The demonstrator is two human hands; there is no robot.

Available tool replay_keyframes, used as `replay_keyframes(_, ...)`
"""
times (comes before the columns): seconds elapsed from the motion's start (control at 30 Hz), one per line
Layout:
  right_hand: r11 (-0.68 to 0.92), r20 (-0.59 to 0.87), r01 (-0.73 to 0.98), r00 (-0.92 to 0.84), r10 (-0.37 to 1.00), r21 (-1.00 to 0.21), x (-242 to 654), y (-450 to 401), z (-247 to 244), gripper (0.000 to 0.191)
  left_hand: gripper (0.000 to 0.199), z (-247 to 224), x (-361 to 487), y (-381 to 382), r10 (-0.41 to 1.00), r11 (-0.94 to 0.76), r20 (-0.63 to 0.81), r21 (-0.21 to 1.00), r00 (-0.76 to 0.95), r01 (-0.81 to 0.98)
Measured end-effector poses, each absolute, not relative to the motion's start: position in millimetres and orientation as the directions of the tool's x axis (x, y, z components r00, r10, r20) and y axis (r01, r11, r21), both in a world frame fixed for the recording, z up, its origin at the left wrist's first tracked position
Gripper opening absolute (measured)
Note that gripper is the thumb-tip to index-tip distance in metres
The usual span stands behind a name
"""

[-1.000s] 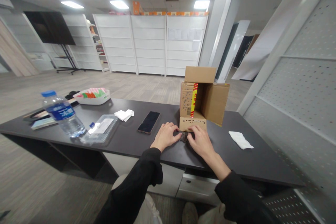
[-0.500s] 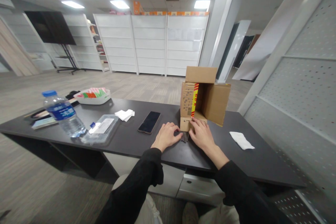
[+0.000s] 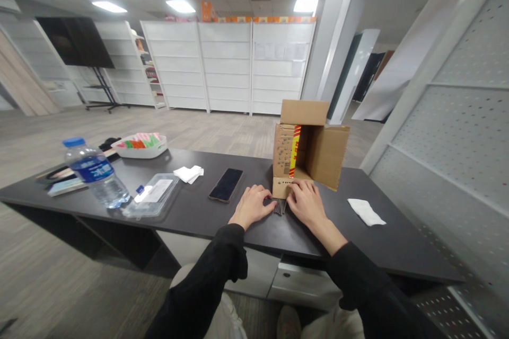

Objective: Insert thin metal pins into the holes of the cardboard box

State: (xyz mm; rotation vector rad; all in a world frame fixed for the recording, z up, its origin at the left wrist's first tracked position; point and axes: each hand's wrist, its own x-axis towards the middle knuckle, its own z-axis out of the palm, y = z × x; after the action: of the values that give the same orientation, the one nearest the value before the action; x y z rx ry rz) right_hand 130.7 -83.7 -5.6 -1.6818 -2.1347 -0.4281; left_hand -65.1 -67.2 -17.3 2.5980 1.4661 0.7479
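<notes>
1. Left hand [image 3: 252, 205]: palm down on the desk [image 3: 256, 169], left of the metal pieces. Fingers loosely bent, a moderate gap between thumb and forefinger; nothing seen in its grasp. Thumb tip just beside the metal pieces; contact cannot be told.
2. Right hand [image 3: 307, 204]: at the near side of the box, fingers bent forward over the right part of its front flap, thumb lower, close to the metal pieces. Half curled; whether anything is pinched beneath the fingers cannot be told.
3. Metal pieces [image 3: 278, 207], several, thin and dark, nail- or screw-like: laid side by side on the desk between the two hands, just near of the box.
4. Cardboard box [image 3: 283, 151], one: mouth facing near, upper flap raised, right flap swung outward, yellow-and-red tape down the left part.
5. Front flap [image 3: 280, 188]: lowest part of the box, with a row of small dark holes, partly covered by the right hand.
6. Phone [image 3: 226, 185], dark screen up: left of the box, beyond the left hand.
7. White tissues, two: one [image 3: 188, 174] left of the phone, one [image 3: 366, 212] at the right.
8. Clear plastic case [image 3: 153, 205], white label: left, near the bottle.
9. Water bottle [image 3: 95, 169], blue cap and label: far left of the case.
10. White tray [image 3: 149, 153], colourful contents: far left side.
</notes>
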Motion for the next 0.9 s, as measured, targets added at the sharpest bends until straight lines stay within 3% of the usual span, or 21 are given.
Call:
replay_keyframes(0.37, 0.164, 0.460, 0.985, -0.173, 0.871, 0.060, 133, -76, 0, 0.021, 0.021, -18, -66, -66, 0.820, -0.548, 0.376, 0.298, 0.432, 0.781)
replay_keyframes(0.9, 0.149, 0.309, 0.971, -0.201, 0.930, 0.185, 134, -54, 21, 0.024, 0.022, -14, -65, -68, 0.838, -0.529, 0.343, 0.311, 0.426, 0.790)
